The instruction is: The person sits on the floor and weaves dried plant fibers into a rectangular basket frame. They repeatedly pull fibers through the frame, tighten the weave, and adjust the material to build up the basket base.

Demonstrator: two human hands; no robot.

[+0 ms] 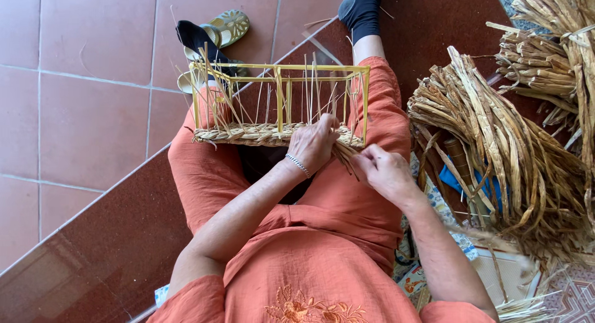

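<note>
A yellow wire basket frame rests on my knees, with thin straw uprights and a braided straw band woven along its near bottom edge. My left hand presses on the right end of that band, a bracelet on its wrist. My right hand is just beside it, pinching a bunch of loose straw strands that run from the braid.
Large bundles of dried straw lie at my right on the dark red step, more at the top right. A sandal sits on the tiled floor beyond the frame. Patterned cloth and a blue item lie under the straw.
</note>
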